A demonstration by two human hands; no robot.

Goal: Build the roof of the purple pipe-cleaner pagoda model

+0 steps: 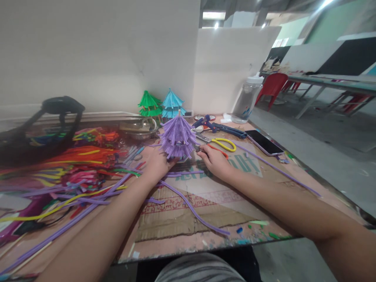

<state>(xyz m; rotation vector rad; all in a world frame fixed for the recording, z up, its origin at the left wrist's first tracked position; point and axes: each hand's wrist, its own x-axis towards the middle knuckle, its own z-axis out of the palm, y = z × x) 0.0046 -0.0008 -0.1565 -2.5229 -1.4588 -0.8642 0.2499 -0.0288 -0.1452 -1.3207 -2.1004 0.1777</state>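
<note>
A small tree of purple pipe cleaners [178, 135], in two tiers round a pale stick, stands upright on the cardboard [164, 227]. My left hand [158, 166] is closed at its base, the fingertips partly hidden under the lower tier. Close on the right, my right hand [216, 159] pinches a small dark tool with a thin grey tip [196, 148] pointing at the tree; its exact kind is unclear. Scissors with yellow and orange handles [225, 144] lie just beyond that hand. Loose purple pipe cleaners [194, 211] spread over the cardboard below.
Behind stand a green tree [149, 103] and a blue tree [172, 102]. A blue glue gun [207, 123], a phone [264, 142] and a clear bottle [247, 100] are at the back right. Bundles of coloured pipe cleaners [85, 156] and a glass bowl [138, 129] lie left.
</note>
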